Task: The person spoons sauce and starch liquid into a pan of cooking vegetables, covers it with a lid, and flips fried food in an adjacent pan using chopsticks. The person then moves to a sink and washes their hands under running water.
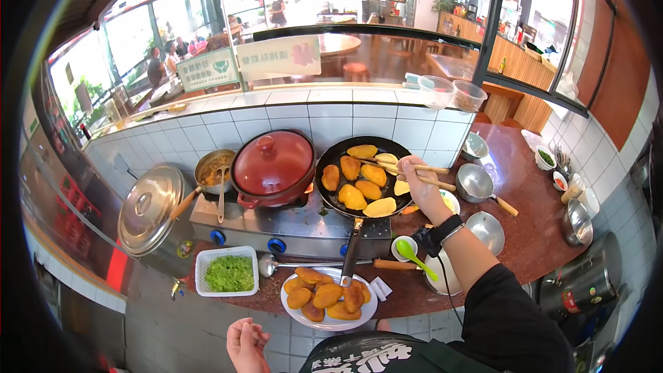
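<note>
My right hand (pixel 420 183) is closed around a pair of long wooden chopsticks (pixel 438 169), whose tips reach in among the food in a black frying pan (pixel 324 200). Several flat golden patties (pixel 373 173) lie in the pan; some are browned, others paler yellow. The pan's handle (pixel 351 252) points toward me. Low in the view, my left hand (pixel 247 347) hangs in front of the counter with its fingers curled and nothing visible in them. Nearest to it is a white oval plate (pixel 293 309) piled with browned patties (pixel 328 295).
On the steel stove (pixel 297 224) a red lidded pot (pixel 273 166) stands left of the pan, beside a small saucepan (pixel 214 166). A white basket (pixel 199 273) holds chopped greens. A ladle (pixel 267 264) lies along the counter. Metal bowls (pixel 474 182) and a green spoon (pixel 414 257) are at right.
</note>
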The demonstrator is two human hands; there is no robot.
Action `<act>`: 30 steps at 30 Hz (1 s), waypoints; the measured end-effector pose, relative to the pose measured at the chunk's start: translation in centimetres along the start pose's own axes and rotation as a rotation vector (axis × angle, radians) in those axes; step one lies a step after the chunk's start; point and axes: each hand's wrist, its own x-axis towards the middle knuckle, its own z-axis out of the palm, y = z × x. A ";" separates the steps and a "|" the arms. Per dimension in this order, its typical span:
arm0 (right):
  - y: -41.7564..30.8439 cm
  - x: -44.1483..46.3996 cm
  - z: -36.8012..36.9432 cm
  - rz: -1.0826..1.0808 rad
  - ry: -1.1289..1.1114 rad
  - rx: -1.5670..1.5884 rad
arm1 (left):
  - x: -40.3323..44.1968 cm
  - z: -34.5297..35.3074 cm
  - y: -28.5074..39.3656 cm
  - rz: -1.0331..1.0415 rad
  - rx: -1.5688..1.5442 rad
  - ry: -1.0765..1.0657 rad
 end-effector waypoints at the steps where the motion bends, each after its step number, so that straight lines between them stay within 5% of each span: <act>1: -0.2 0.1 0.1 0.013 -0.014 0.032 | -0.1 0.0 0.1 -0.003 -0.001 0.002; 15: 2.5 6.8 -4.5 0.199 -0.080 0.021 | -0.6 0.9 0.0 -0.016 -0.010 0.032; 30: 3.1 12.0 -8.2 0.336 0.101 0.174 | -0.3 1.4 -1.8 0.027 0.012 0.097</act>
